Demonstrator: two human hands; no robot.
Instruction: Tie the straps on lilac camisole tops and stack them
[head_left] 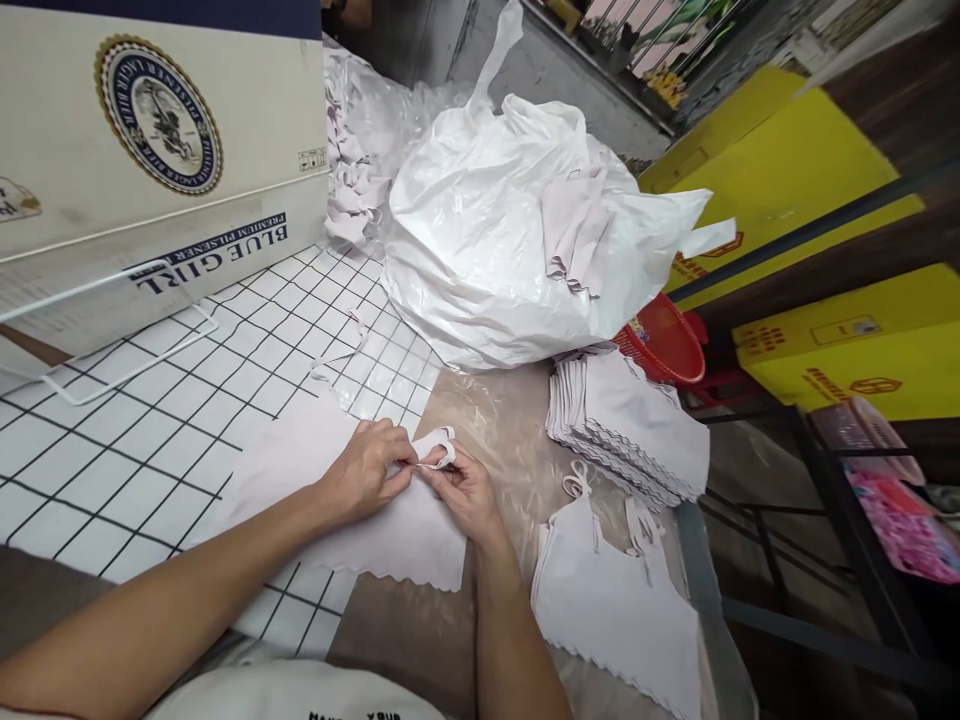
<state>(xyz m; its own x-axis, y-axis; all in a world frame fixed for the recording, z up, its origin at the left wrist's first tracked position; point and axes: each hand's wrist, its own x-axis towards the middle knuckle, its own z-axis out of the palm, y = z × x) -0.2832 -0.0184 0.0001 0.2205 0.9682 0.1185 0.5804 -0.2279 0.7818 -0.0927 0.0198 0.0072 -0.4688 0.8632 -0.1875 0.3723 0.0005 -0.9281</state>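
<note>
My left hand and my right hand meet over a flat white fabric piece with a scalloped lower edge. Both pinch a thin white string loop at the top corner of that piece. To the right lies a pile of white fabric pieces with tied strings. Behind it is a neat stack of white fabric pieces. A loose white string lies on the gridded surface above my hands.
A big white plastic bag full of fabric sits at the table's back. A Blue Girl cardboard box stands at the left on a white wire rack. A red basket, yellow boxes and a dark metal shelf stand to the right.
</note>
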